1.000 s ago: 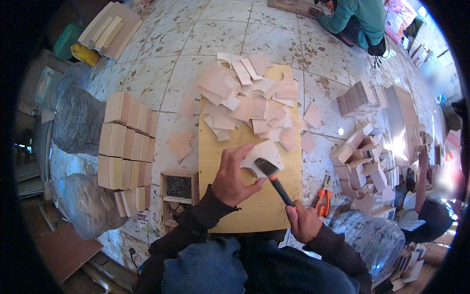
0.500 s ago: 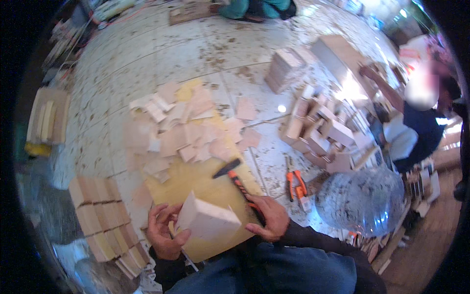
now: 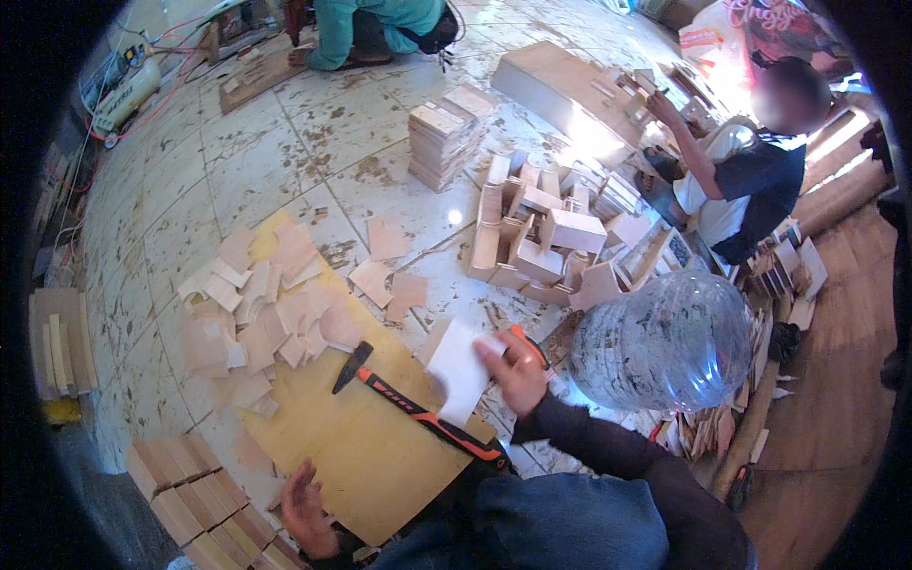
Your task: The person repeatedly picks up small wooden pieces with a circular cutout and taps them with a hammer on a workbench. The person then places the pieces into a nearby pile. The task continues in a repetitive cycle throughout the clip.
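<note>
My right hand (image 3: 520, 373) is closed on a pale wooden box piece (image 3: 461, 366) with a curved cut-out, raised to the right of the yellow board (image 3: 356, 451). My left hand (image 3: 309, 508) is empty beside the board's near left edge, its fingers apart. Across the board lies a hammer (image 3: 408, 404) with an orange and black handle, its dark head pointing away from me. Thin cut wooden panels (image 3: 275, 304) lie in a loose heap on the far part of the board. Orange-handled pliers (image 3: 530, 344) are partly hidden behind my right hand.
A pile of wooden box pieces (image 3: 546, 233) stands beyond my right hand, near a large clear plastic bottle (image 3: 665, 342). Stacked wooden blocks (image 3: 204, 503) are at the near left. One person (image 3: 760, 180) sits at the right; another (image 3: 370, 33) crouches at the far side.
My right hand has left the hammer on the board and now carries the box piece to the right. My left hand has let go of that piece. The whole view has shifted.
</note>
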Motion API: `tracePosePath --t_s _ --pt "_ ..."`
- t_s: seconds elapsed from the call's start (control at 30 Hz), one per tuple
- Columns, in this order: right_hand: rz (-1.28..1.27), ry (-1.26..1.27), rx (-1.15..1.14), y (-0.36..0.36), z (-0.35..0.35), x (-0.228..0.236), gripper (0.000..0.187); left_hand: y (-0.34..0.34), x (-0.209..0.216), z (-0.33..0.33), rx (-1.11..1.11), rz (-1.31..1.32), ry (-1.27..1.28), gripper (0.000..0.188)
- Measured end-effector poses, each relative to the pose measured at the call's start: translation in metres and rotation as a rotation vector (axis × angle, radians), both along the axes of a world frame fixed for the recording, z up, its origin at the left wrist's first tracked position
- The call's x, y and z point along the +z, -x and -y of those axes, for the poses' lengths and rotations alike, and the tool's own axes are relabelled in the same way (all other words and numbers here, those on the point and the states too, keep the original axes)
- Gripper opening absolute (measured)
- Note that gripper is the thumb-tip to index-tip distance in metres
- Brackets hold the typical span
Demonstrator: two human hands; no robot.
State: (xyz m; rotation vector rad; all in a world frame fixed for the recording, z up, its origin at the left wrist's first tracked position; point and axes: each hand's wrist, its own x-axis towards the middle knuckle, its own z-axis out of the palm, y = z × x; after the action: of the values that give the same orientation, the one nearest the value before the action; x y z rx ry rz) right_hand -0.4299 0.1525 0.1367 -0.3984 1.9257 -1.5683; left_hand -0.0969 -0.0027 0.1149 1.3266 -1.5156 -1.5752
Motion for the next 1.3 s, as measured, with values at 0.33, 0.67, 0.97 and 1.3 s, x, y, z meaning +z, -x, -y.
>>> tracePosePath --t_s 0.33,0.67,0.97,1.3 --pt "-0.358 0.314 -0.867 0.166 -0.022 -0.005 0.029 -0.122 0.032 -0.018 0.385 0.832 0.437 0.039" --pt "0.389 0.568 -0.877 0.196 -0.099 -0.069 0.044 -0.267 -0.034 -0.045 0.218 1.506 0.157 0.059" --pt "0.451 0.36 -0.916 0.165 -0.092 -0.091 0.06 -0.267 -0.054 -0.063 0.556 1.319 0.267 0.058" --pt "0.999 0.15 -0.766 0.104 -0.077 -0.122 0.032 -0.246 -0.003 -0.062 0.323 1.693 0.409 0.038"
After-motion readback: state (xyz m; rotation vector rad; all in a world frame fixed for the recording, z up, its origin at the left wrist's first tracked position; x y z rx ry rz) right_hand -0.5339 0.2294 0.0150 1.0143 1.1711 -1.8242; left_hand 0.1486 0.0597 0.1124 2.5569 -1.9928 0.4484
